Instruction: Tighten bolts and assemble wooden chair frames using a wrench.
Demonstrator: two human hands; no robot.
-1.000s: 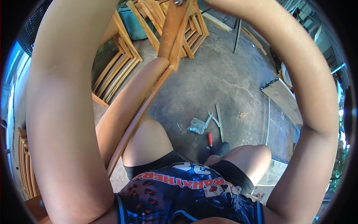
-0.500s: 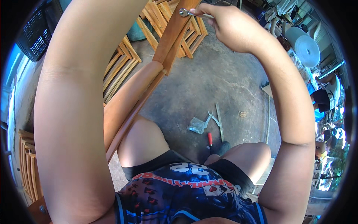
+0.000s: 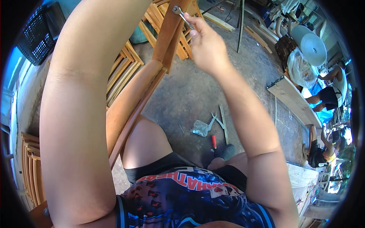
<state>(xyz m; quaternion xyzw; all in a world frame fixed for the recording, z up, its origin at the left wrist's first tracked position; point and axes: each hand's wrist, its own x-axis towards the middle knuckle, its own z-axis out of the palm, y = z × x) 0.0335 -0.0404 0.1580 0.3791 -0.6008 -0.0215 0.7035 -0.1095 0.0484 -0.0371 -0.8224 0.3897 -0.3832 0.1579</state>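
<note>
My right hand [image 3: 209,47] is closed around the shaft of a small metal wrench [image 3: 181,16]. The wrench's head lies against the upper part of a brown wooden furniture frame [image 3: 167,38], where a fastener may sit, too small to tell. A rounded wooden rail [image 3: 133,95] of the same frame slants down to the left, passing by my left thigh. My left arm [image 3: 76,114] stretches up past the top edge, so its hand is out of sight.
On the floor lie pliers [image 3: 216,121], a plastic bag [image 3: 200,128], a red-handled tool [image 3: 214,141] and a thin strip [image 3: 223,123]. Wooden frames [image 3: 123,72] are stacked at left, near a black crate [image 3: 38,41]. Two people [image 3: 329,95] are at far right, by a foam roll [image 3: 313,49].
My right hand has swung left and slightly down, turning the wrench from nearly level to slanted. My right forearm has moved inward. The wooden frame has shifted slightly left.
</note>
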